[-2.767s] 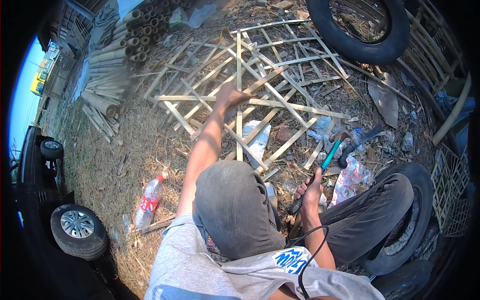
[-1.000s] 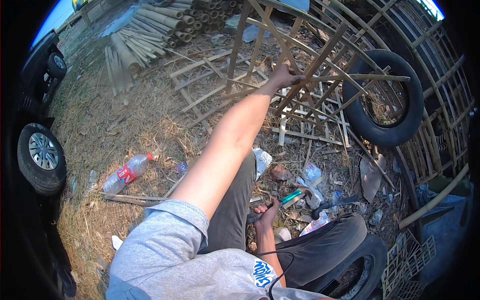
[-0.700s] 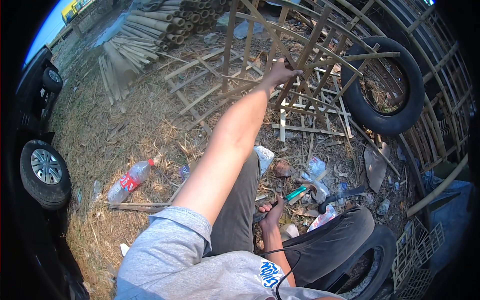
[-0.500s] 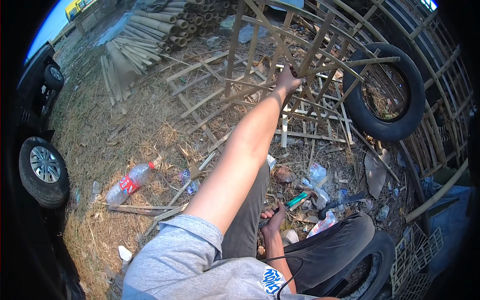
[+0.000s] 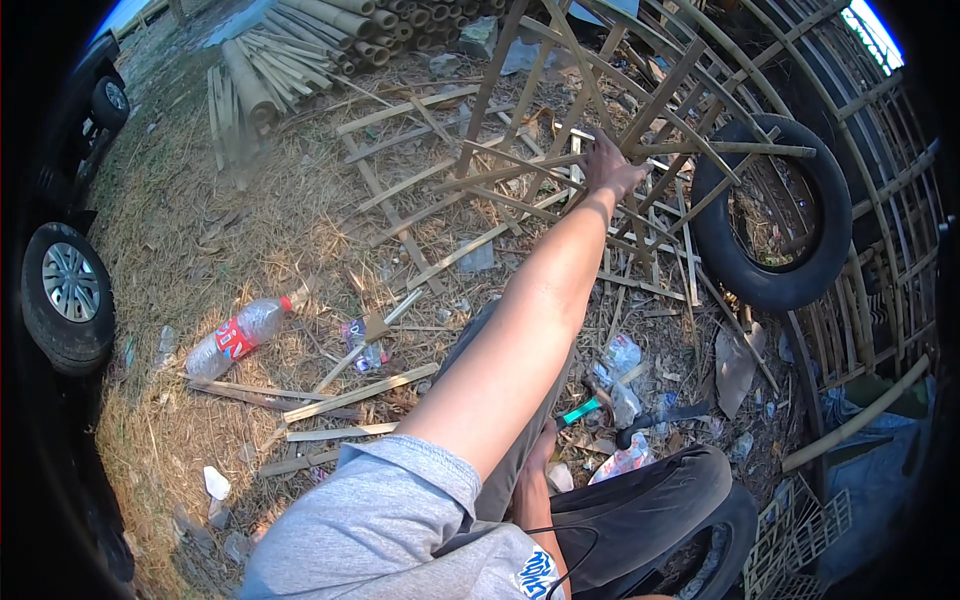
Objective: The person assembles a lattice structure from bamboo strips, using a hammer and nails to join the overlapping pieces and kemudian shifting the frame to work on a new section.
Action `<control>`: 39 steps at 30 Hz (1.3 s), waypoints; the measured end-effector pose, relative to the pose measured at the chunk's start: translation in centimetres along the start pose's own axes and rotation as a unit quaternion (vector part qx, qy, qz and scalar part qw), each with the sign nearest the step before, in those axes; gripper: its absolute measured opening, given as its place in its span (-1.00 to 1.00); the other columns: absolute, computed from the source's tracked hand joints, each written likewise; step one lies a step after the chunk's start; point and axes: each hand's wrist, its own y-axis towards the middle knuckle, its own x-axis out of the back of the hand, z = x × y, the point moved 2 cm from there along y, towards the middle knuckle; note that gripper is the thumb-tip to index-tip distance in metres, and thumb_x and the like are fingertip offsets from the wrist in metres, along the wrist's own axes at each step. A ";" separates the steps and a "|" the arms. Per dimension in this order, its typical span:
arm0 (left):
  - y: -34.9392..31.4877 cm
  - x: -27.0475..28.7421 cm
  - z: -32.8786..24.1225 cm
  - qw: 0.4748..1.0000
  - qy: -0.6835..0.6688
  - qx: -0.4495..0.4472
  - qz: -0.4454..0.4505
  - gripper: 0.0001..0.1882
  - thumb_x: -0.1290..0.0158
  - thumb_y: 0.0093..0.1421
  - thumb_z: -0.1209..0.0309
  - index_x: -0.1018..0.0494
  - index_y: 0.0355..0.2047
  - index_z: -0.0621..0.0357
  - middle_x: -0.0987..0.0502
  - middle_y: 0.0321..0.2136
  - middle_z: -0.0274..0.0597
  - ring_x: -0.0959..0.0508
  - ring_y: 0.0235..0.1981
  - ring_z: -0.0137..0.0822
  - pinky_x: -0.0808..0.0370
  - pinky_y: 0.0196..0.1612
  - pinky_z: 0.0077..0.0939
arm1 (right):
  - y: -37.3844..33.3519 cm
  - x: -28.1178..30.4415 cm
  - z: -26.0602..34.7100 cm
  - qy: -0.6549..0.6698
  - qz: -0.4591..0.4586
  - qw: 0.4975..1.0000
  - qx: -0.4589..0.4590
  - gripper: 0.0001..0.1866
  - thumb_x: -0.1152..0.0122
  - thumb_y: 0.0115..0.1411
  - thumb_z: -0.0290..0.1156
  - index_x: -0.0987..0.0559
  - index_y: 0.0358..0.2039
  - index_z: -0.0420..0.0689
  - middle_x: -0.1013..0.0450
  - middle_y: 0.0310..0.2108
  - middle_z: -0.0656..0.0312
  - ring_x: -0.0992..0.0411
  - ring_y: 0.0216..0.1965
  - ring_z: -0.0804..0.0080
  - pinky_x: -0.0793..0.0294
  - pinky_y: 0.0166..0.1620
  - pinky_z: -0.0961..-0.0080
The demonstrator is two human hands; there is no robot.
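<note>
The camera sits on your head, the left one of two, and looks down and ahead. Your gray shirt (image 5: 360,520) is very close, along the bottom. Your left hand (image 5: 612,172) is farther off, near the top. The wide round lens bends the fence (image 5: 880,97) at the right side, and black fills the corners.

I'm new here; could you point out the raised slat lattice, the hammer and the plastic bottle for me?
Raised slat lattice (image 5: 663,96): head view, on a broad brown slat.
Hammer (image 5: 578,412): head view, on its green shaft.
Plastic bottle (image 5: 235,342): head view, on its red label.
</note>
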 end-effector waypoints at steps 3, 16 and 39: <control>0.4 0.3 1.3 0.999 0.040 -0.020 0.014 0.24 -0.42 -0.10 0.27 0.20 0.40 0.31 -0.29 0.26 0.06 -0.23 0.34 -0.03 0.07 0.43 0.04 | 0.2 0.5 -0.6 0.017 0.006 1.000 -0.018 -0.72 -0.13 0.29 -0.29 -0.25 -0.49 0.05 -0.07 -0.67 0.50 -0.08 -0.70 0.69 -0.17 -0.63 0.74; 0.2 0.6 2.7 0.991 0.083 -0.099 -0.024 -0.22 -0.38 -0.10 0.45 -0.16 0.07 0.26 -0.53 -0.18 0.20 -0.57 -0.10 0.21 -0.52 0.01 -0.04 | -3.0 -2.9 0.4 -0.031 -0.044 0.998 -0.015 -0.70 -0.13 0.31 -0.13 -0.26 -0.39 0.01 -0.06 -0.66 0.46 -0.08 -0.70 0.64 -0.17 -0.64 0.64; -1.9 5.9 2.9 0.976 0.091 -0.126 0.153 -0.38 -0.34 0.01 -0.10 -0.64 -0.13 0.18 -0.69 -0.19 -0.04 -0.67 -0.13 -0.15 -0.54 -0.03 -0.31 | -13.4 -29.3 18.9 -0.535 0.115 0.722 0.422 -0.43 0.04 0.45 0.05 -0.49 -0.38 -0.28 -0.28 -0.70 0.31 -0.24 -0.65 0.60 -0.23 -0.56 0.45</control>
